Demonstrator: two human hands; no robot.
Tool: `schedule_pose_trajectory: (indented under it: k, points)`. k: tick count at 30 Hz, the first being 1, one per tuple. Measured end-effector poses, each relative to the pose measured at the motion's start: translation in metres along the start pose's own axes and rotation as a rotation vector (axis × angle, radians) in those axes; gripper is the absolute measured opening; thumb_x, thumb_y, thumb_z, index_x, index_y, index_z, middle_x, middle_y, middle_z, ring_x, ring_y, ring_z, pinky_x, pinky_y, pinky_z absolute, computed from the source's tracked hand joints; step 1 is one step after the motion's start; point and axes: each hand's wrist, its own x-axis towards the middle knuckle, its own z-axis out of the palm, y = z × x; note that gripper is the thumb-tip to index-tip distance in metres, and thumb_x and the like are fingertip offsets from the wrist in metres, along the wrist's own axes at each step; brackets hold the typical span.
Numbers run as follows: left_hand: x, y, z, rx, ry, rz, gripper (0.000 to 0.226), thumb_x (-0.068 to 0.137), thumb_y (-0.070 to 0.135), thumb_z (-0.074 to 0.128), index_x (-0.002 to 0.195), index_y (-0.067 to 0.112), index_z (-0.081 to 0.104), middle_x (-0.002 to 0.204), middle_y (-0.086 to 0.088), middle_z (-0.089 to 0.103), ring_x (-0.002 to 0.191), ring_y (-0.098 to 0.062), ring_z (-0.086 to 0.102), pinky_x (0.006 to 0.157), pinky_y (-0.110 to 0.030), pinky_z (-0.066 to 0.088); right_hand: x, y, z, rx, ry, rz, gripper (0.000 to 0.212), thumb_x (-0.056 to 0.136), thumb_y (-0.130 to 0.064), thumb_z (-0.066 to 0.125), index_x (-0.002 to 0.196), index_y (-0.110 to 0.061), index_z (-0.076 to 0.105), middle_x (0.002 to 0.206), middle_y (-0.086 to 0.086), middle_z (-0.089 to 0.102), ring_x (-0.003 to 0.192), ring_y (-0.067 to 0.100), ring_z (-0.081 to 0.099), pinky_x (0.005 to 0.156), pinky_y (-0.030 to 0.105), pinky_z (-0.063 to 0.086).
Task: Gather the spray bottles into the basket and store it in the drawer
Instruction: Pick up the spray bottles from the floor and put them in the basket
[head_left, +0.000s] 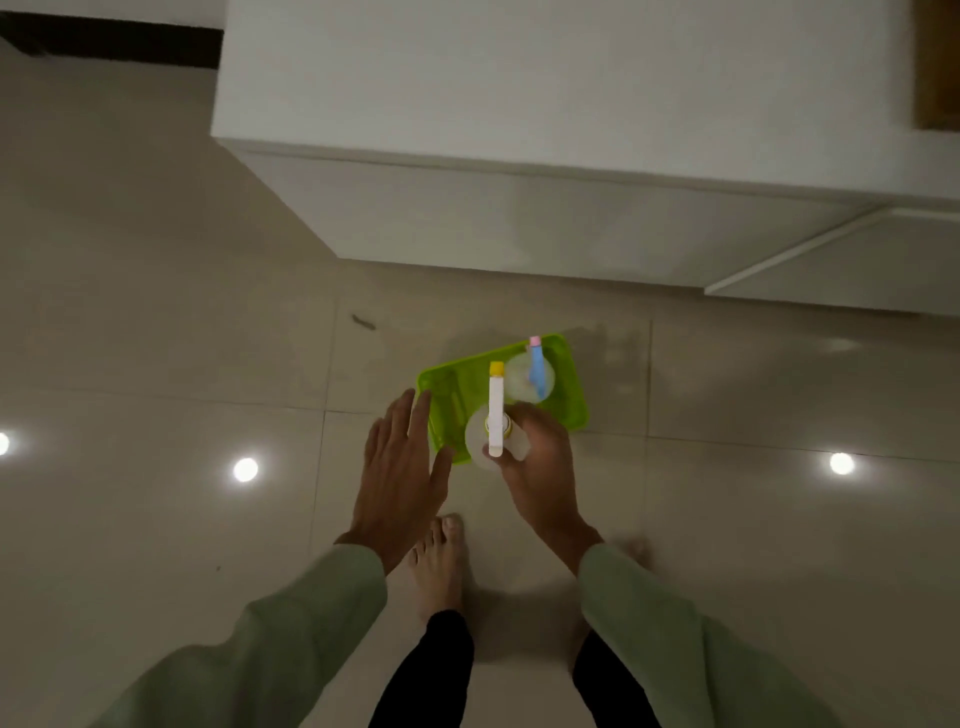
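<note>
A bright green basket (571, 400) lies on the tiled floor in front of me. Inside it, at the far right, stands a clear spray bottle with a blue trigger head (535, 371). My right hand (540, 467) is shut on a second clear spray bottle with a white and yellow head (496, 410), held upright over the basket's near edge. My left hand (397, 467) hovers flat with fingers spread, its fingertips at the basket's left rim, holding nothing.
A white cabinet (519, 156) stands just beyond the basket, with a drawer front (841, 260) standing out slightly at the right. My bare foot (441, 561) is on the floor close behind the basket. Ceiling lights reflect in the glossy tiles.
</note>
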Motion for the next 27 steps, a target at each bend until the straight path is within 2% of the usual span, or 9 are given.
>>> schedule_pose_trajectory:
  k: [1,3,5,7,11,15,20,24,27]
  points:
    - [0.007,-0.007,0.001,-0.002,-0.001,-0.001,0.066,0.101,0.032,0.046,0.157,0.013,0.017,0.165,-0.010,0.019,0.153,-0.025,0.017,0.125,-0.045,0.018,0.007,0.003,0.013,0.006,0.011,-0.011,0.046,0.069,0.003,0.081,0.110,-0.014,0.069,0.109,0.004,0.073,0.104,0.016,0.063,0.094,0.030,0.049]
    - [0.021,-0.019,0.007,-0.003,0.002,-0.007,0.066,0.101,0.032,0.046,0.157,0.013,0.015,0.165,-0.010,0.017,0.154,-0.025,0.016,0.125,-0.046,0.017,0.020,0.013,0.036,0.025,0.005,-0.020,0.050,0.071,0.007,0.078,0.112,-0.019,0.066,0.109,0.003,0.073,0.102,0.007,0.061,0.092,0.011,0.045]
    - [0.035,-0.031,0.016,-0.012,0.003,-0.024,0.067,0.101,0.032,0.047,0.157,0.014,0.015,0.166,-0.010,0.016,0.154,-0.025,0.014,0.125,-0.046,0.016,0.035,0.028,0.055,0.013,-0.026,-0.041,0.046,0.075,0.007,0.075,0.112,-0.019,0.065,0.108,0.003,0.072,0.101,0.010,0.062,0.089,0.001,0.038]
    - [0.051,-0.042,0.030,-0.021,0.002,-0.028,0.067,0.101,0.032,0.047,0.157,0.015,0.015,0.166,-0.010,0.016,0.154,-0.025,0.014,0.125,-0.047,0.016,0.049,0.046,0.072,-0.003,-0.054,-0.042,0.037,0.079,0.005,0.073,0.111,-0.014,0.067,0.106,0.005,0.072,0.100,0.016,0.064,0.086,0.005,0.041]
    - [0.074,-0.064,0.053,-0.003,-0.002,-0.030,0.067,0.100,0.030,0.048,0.157,0.014,0.016,0.165,-0.012,0.018,0.153,-0.027,0.016,0.125,-0.047,0.017,0.067,0.076,0.098,-0.015,-0.092,-0.058,0.032,0.081,0.005,0.068,0.110,-0.008,0.068,0.104,0.007,0.073,0.098,0.022,0.067,0.083,0.028,0.051]
    - [0.085,-0.078,0.063,-0.001,0.005,-0.047,0.067,0.101,0.030,0.048,0.157,0.014,0.015,0.165,-0.011,0.018,0.153,-0.027,0.016,0.125,-0.046,0.016,0.074,0.093,0.111,-0.037,-0.105,-0.060,0.047,0.074,0.011,0.067,0.117,-0.008,0.065,0.108,0.008,0.072,0.098,0.022,0.064,0.084,0.014,0.046]
    - [0.085,-0.083,0.064,-0.009,0.012,-0.054,0.066,0.101,0.030,0.046,0.157,0.015,0.014,0.165,-0.011,0.017,0.154,-0.025,0.016,0.126,-0.045,0.015,0.080,0.096,0.111,-0.024,-0.063,-0.021,0.039,0.076,0.008,0.071,0.111,-0.008,0.066,0.091,0.009,0.071,0.081,0.017,0.060,0.073,0.032,0.050]
    - [0.077,-0.076,0.057,-0.015,0.011,-0.052,0.066,0.101,0.030,0.046,0.157,0.016,0.013,0.166,-0.010,0.016,0.154,-0.025,0.015,0.126,-0.045,0.015,0.077,0.092,0.104,-0.048,-0.165,0.073,0.064,0.074,0.006,0.072,0.134,-0.010,0.056,0.112,0.008,0.070,0.104,0.026,0.065,0.087,0.036,0.053]
    - [0.069,-0.065,0.047,-0.017,0.018,-0.043,0.065,0.102,0.029,0.045,0.157,0.015,0.014,0.166,-0.010,0.017,0.154,-0.025,0.015,0.126,-0.045,0.015,0.065,0.080,0.086,-0.024,-0.240,0.129,0.078,0.075,-0.010,0.071,0.148,-0.009,0.041,0.141,0.011,0.056,0.133,0.025,0.049,0.109,0.032,0.039]
